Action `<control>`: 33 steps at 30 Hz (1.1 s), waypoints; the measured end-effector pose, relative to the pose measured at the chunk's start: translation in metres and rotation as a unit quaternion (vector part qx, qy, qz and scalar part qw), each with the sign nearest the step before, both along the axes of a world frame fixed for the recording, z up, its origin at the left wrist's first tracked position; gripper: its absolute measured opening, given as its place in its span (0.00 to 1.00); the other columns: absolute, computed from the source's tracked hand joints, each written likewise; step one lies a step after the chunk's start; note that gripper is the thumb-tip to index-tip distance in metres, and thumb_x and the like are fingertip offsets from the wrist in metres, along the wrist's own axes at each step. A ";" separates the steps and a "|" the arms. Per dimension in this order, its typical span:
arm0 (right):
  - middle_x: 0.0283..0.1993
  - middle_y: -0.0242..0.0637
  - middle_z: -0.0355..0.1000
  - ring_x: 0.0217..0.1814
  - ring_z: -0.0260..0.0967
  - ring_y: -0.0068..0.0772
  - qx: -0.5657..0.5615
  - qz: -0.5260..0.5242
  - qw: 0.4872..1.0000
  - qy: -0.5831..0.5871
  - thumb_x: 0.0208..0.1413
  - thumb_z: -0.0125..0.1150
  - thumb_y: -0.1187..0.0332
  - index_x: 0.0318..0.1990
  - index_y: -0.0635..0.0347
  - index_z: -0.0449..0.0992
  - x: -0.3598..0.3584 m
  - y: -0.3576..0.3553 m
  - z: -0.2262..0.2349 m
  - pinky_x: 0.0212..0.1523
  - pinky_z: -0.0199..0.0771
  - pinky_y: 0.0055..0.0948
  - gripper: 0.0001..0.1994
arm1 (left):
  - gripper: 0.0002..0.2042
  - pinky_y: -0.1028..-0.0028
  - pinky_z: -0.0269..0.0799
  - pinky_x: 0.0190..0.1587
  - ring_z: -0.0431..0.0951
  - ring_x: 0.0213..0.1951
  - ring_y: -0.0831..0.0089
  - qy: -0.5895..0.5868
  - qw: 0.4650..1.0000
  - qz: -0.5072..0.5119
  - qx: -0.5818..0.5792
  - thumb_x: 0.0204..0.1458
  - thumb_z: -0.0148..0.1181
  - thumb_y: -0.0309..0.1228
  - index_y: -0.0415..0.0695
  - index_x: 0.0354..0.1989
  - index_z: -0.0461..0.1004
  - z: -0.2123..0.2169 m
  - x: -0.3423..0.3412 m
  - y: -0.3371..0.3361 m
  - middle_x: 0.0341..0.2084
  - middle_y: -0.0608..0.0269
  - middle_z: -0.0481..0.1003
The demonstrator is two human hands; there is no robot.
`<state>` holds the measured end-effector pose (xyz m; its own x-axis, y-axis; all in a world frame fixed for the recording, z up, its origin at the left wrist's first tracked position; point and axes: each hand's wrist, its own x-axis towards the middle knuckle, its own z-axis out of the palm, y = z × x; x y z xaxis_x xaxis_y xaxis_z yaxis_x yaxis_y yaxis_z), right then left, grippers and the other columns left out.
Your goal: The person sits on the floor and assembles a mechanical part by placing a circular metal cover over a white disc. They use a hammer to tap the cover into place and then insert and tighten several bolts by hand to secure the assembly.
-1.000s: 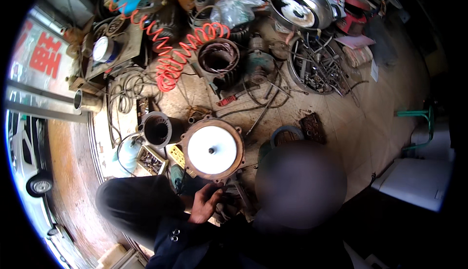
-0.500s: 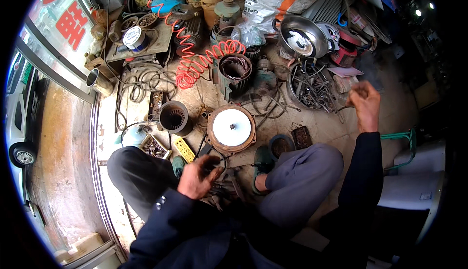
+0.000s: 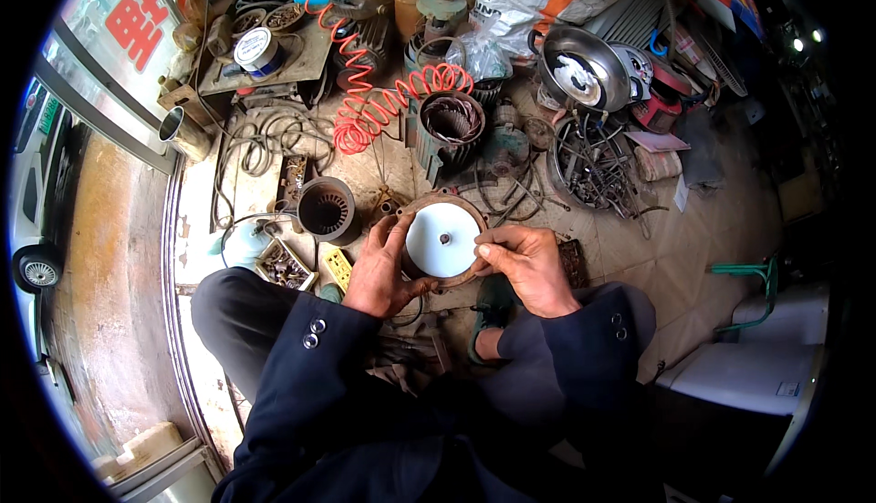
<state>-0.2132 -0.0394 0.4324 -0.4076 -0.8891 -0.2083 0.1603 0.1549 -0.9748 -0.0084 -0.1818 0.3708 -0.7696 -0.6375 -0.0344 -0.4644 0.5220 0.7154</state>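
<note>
A white disc (image 3: pixel 431 238) with a small dark stub at its centre lies on a rusty round metal housing (image 3: pixel 454 200) between my knees. My left hand (image 3: pixel 381 270) is at the left rim, thumb and fingers spread apart along the edge. On the opposite side my right hand (image 3: pixel 529 268) has its thumb and forefinger pinched together at the edge of the disc. Whatever sits in that pinch, if anything, is too small to make out. Left of the housing stands a dark slotted metal cylinder (image 3: pixel 328 212).
A box of small metal parts (image 3: pixel 285 266) and a yellow block (image 3: pixel 338 268) lie near my left knee. Farther off are a coiled red hose (image 3: pixel 360 124), a finned motor casing (image 3: pixel 447 143), a basin of tools (image 3: pixel 593 170) and a steel pan (image 3: pixel 584 70).
My right hand has come in from the far right to the disc's right edge. My left hand has moved up and forward to its left rim. The view has shifted slightly.
</note>
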 end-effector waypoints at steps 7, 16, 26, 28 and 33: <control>0.42 0.42 0.82 0.41 0.82 0.33 0.034 0.004 0.992 -0.118 0.67 0.64 0.76 0.48 0.72 0.82 0.004 -0.014 -0.007 0.43 0.87 0.34 0.08 | 0.53 0.53 0.71 0.66 0.65 0.68 0.40 -0.043 0.998 0.035 0.004 0.36 0.85 0.39 0.52 0.75 0.62 0.013 -0.011 -0.001 0.69 0.39 0.61; 0.41 0.40 0.81 0.39 0.81 0.31 0.069 -0.002 0.991 -0.115 0.67 0.64 0.75 0.48 0.71 0.82 0.007 -0.024 -0.015 0.43 0.86 0.34 0.08 | 0.54 0.52 0.74 0.63 0.66 0.67 0.40 -0.057 0.995 0.083 -0.024 0.36 0.85 0.40 0.45 0.74 0.58 0.014 -0.021 0.017 0.71 0.39 0.60; 0.30 0.32 0.78 0.27 0.71 0.18 0.060 0.069 0.995 -0.047 0.65 0.70 0.69 0.42 0.71 0.84 0.022 -0.030 0.003 0.28 0.70 0.21 0.10 | 0.23 0.68 0.79 0.51 0.83 0.48 0.59 0.207 0.976 -0.006 0.073 0.43 0.80 0.23 0.40 0.49 0.81 0.073 0.004 0.001 0.46 0.54 0.81; 0.31 0.31 0.79 0.27 0.71 0.17 0.030 0.098 0.992 -0.074 0.67 0.68 0.68 0.43 0.70 0.84 0.032 -0.034 0.009 0.28 0.71 0.21 0.10 | 0.12 0.70 0.79 0.43 0.85 0.37 0.67 0.247 0.967 0.003 0.061 0.47 0.78 0.22 0.39 0.39 0.83 0.072 0.008 0.004 0.34 0.58 0.83; 0.34 0.34 0.79 0.29 0.73 0.20 -0.006 0.132 0.981 -0.145 0.69 0.65 0.68 0.44 0.71 0.84 0.043 -0.030 0.012 0.29 0.74 0.22 0.11 | 0.09 0.71 0.79 0.41 0.84 0.35 0.70 0.269 0.959 -0.014 0.083 0.48 0.78 0.23 0.41 0.37 0.84 0.075 0.021 0.001 0.32 0.61 0.84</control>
<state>-0.1705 -0.0698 0.4448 -0.0891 -0.9585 -0.2707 0.3866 0.2172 -0.8963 0.0128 -0.1804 0.4456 -0.7210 -0.6366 0.2739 0.0084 0.3872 0.9220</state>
